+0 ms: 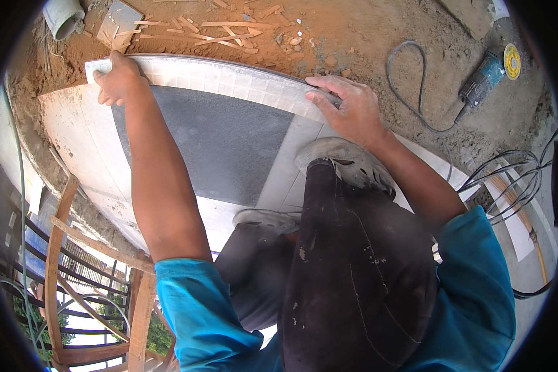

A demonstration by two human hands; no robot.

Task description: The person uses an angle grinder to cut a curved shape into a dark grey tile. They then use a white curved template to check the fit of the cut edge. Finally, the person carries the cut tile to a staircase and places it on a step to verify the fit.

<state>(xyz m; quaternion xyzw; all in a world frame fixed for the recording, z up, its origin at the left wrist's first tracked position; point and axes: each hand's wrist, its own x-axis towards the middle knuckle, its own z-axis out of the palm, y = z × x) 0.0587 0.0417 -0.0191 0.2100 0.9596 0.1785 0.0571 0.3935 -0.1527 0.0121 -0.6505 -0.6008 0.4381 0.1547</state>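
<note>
A long, pale tile strip point(223, 75) with a faint grid on its face stands on edge along the far side of the tiled surface. My left hand point(119, 79) grips its left end, thumb and fingers on either side of the edge. Near the other end, my right hand point(353, 106) is closed over the top edge, fingers on the far side and thumb on the near one. Just this side of the strip lies a dark grey rough tile point(208, 139), with light tiles point(84, 133) bordering it. My shoes point(344, 158) rest on the tiles, close to my right hand.
Reddish soil with wood splinters point(229, 31) lies beyond the strip, beside a small tile piece point(118, 25) and a grey bucket point(63, 17). An angle grinder point(482, 79) with its cord sits far right, above coiled black cables point(518, 177). Wooden framing point(59, 273) stands at the left.
</note>
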